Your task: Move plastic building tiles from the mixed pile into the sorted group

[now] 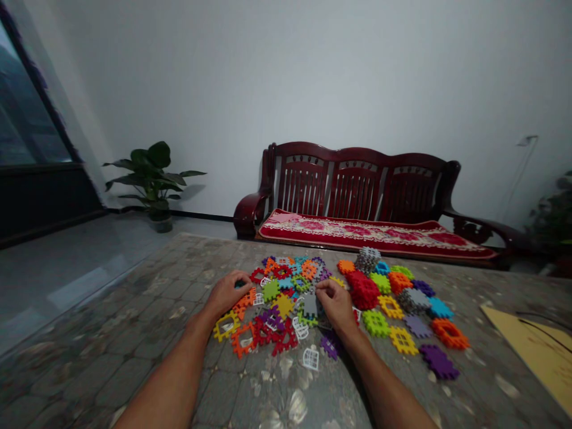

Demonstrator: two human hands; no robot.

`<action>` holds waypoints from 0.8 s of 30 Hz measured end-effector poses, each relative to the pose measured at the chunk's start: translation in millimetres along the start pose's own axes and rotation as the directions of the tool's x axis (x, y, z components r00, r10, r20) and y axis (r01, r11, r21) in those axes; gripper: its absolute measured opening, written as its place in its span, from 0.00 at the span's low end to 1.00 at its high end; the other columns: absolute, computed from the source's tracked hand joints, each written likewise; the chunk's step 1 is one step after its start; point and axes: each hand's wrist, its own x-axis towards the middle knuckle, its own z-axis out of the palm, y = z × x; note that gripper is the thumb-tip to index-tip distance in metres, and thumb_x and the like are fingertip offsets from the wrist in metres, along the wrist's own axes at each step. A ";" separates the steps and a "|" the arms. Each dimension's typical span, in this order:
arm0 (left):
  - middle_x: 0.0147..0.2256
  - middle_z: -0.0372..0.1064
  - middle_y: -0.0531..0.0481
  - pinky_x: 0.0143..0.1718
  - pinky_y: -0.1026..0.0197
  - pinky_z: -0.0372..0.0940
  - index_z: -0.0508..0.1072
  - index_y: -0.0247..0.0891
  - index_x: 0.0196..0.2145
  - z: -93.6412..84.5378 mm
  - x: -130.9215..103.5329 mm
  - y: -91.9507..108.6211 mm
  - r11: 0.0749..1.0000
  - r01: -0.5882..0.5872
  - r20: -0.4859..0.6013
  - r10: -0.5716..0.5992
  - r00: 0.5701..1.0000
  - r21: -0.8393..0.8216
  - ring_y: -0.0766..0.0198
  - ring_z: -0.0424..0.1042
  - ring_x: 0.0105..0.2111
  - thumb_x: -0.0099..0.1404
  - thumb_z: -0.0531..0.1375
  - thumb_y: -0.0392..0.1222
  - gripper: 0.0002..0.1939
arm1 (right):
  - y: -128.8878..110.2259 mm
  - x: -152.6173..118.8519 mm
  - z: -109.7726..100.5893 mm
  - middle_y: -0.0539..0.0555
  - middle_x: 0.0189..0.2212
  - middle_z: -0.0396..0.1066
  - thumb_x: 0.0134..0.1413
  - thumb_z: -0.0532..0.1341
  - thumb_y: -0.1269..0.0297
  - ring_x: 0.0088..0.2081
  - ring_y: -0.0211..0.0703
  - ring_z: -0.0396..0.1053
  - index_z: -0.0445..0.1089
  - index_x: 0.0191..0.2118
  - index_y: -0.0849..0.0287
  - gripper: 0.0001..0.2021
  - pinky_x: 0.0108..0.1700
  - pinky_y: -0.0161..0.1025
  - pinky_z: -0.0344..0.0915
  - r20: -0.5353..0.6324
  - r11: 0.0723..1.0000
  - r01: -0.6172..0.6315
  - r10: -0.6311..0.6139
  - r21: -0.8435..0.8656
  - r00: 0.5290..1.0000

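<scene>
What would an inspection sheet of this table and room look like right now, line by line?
Surface: table under a grey stone-pattern cover.
Job's things: loose pile of coloured interlocking tiles; sorted stacks of tiles to its right.
Clutter: yellow sheet at the right edge.
Grippers: left hand rests on the pile's left side; right hand pinches a grey tile.
Cables: thin dark line across the yellow sheet, possibly a cable.
Surroundings: wooden bench with red cushion, potted plant, window at left.
</scene>
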 end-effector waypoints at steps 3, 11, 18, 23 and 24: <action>0.38 0.77 0.47 0.48 0.56 0.66 0.73 0.40 0.23 -3.1 -1.5 8.3 1.000 -0.003 0.021 0.003 1.000 -0.005 0.55 0.74 0.42 0.55 0.59 0.49 0.11 | 1.6 -1.1 1.5 0.52 0.26 0.76 0.47 0.61 0.58 0.26 0.42 0.71 0.73 0.33 0.59 0.11 0.29 0.35 0.64 0.047 0.997 0.017 -0.020 0.071 0.999; 0.33 0.78 0.49 0.43 0.56 0.67 0.76 0.39 0.29 0.3 -2.8 16.6 1.000 0.013 0.075 -0.011 0.997 -0.027 0.56 0.75 0.37 0.55 0.58 0.47 0.10 | 7.6 -2.6 -5.5 0.54 0.30 0.78 0.55 0.57 0.55 0.33 0.47 0.75 0.73 0.41 0.58 0.14 0.38 0.41 0.69 -0.001 0.997 0.077 -0.077 0.006 0.997; 0.38 0.78 0.49 0.48 0.56 0.66 0.77 0.41 0.32 4.9 -0.6 39.4 0.997 -0.080 0.027 0.080 0.996 -0.016 0.56 0.74 0.41 0.62 0.56 0.53 0.15 | -1.6 -9.1 -4.1 0.52 0.35 0.77 0.55 0.56 0.65 0.40 0.46 0.73 0.75 0.36 0.53 0.10 0.46 0.41 0.65 0.068 0.887 0.298 -0.293 -0.353 0.954; 0.47 0.76 0.47 0.53 0.55 0.64 0.78 0.42 0.42 11.6 1.8 56.9 0.984 -0.180 0.103 0.181 0.978 -0.015 0.54 0.73 0.48 0.62 0.57 0.52 0.17 | -8.7 -12.8 -1.1 0.52 0.35 0.76 0.54 0.55 0.71 0.41 0.45 0.72 0.75 0.37 0.53 0.12 0.46 0.39 0.65 0.161 0.823 0.372 -0.336 -0.429 0.928; 0.49 0.75 0.47 0.55 0.54 0.63 0.77 0.43 0.45 14.0 2.0 59.1 0.982 -0.190 0.124 0.190 0.974 -0.011 0.53 0.71 0.50 0.62 0.57 0.53 0.18 | -8.7 -12.8 -1.0 0.51 0.35 0.76 0.54 0.55 0.71 0.41 0.44 0.72 0.75 0.37 0.53 0.12 0.46 0.39 0.65 0.169 0.822 0.371 -0.331 -0.432 0.929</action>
